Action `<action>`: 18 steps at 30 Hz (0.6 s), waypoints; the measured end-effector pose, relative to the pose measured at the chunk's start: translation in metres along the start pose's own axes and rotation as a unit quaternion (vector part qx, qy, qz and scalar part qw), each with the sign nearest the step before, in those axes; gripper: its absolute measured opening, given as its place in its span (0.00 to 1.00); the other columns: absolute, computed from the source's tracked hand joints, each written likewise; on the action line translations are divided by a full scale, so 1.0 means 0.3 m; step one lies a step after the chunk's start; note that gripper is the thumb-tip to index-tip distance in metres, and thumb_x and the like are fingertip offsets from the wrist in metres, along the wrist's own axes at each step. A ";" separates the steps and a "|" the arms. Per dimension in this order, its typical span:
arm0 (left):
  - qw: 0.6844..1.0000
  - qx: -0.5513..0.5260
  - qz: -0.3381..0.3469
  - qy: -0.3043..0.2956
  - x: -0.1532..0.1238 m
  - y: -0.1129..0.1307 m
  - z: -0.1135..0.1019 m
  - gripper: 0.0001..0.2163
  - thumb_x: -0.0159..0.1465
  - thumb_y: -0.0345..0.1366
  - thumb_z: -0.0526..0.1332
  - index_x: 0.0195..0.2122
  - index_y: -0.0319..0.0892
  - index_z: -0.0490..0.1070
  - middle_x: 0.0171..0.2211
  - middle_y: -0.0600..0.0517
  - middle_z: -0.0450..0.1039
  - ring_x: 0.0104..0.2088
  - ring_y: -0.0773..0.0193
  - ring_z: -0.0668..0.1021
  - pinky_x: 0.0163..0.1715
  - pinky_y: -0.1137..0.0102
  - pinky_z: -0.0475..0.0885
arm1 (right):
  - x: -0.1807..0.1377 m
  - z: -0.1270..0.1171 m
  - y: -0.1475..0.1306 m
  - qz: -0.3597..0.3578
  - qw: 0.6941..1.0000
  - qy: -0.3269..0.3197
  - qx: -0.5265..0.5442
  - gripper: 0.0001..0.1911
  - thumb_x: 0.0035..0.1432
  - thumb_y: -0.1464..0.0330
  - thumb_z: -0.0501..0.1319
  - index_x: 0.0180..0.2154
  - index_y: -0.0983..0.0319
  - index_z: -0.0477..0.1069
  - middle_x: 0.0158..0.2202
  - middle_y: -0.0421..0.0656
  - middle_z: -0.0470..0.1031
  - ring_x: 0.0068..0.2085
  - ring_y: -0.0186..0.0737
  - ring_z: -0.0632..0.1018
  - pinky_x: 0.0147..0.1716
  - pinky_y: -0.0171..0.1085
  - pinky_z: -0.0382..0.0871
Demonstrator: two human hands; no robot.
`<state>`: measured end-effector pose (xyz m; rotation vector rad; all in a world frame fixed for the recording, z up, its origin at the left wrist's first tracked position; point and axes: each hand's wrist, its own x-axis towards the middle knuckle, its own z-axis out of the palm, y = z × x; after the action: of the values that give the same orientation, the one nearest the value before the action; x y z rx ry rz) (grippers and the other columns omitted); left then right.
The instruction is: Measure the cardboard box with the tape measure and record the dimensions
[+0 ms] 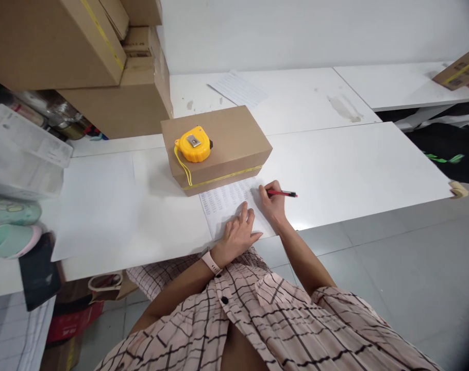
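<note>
A printed sheet (229, 203) with rows of small figures lies on the white table (354, 170) near its front edge. My left hand (238, 234) rests flat on the sheet, fingers spread, a pale watch at the wrist. My right hand (272, 202) is closed on a red pen (283, 194), its tip down on the sheet's right side. Just behind the sheet stands a brown cardboard box (230, 141) with yellow tape. A yellow tape measure (194, 144) sits on top of the box, its strap hanging over the front.
Large cardboard boxes (83, 56) are stacked at the back left. A blank white sheet (95, 206) lies left of the box, another printed sheet (238, 88) farther back. Bags and packets (14, 170) crowd the left edge. A small box (458, 69) sits far right.
</note>
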<state>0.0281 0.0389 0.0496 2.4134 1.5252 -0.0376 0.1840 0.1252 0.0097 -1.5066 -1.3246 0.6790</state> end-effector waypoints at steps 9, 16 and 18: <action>0.986 -0.117 0.053 0.109 -0.070 -0.097 -0.122 0.17 0.73 0.45 0.55 0.58 0.45 0.71 0.63 0.44 0.71 0.54 0.53 0.79 0.52 0.60 0.76 | 0.009 -0.177 0.125 -0.170 0.927 -0.050 -0.329 0.24 0.56 0.76 0.54 0.54 0.61 0.71 0.44 0.52 0.71 0.45 0.53 0.70 0.42 0.48 0.67; 0.890 -0.091 -0.055 0.444 0.053 -0.366 -0.452 0.28 0.63 0.45 0.68 0.61 0.42 0.65 0.64 0.38 0.66 0.65 0.41 0.66 0.63 0.45 0.63 | 0.013 -0.143 0.130 -0.161 0.946 0.088 -0.266 0.24 0.64 0.74 0.49 0.58 0.60 0.69 0.44 0.52 0.76 0.46 0.52 0.75 0.40 0.49 0.72; 0.904 -0.126 -0.074 0.402 0.101 -0.419 -0.485 0.31 0.60 0.43 0.70 0.62 0.43 0.63 0.61 0.39 0.68 0.64 0.41 0.68 0.61 0.46 0.65 | 0.005 -0.143 0.076 -0.180 0.944 0.154 -0.229 0.20 0.66 0.71 0.50 0.55 0.60 0.72 0.45 0.54 0.76 0.46 0.52 0.76 0.43 0.51 0.74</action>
<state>-0.0889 0.1524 0.1555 2.1836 1.8561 1.1815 0.2314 0.1153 0.0049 -1.5864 -1.5176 -0.1107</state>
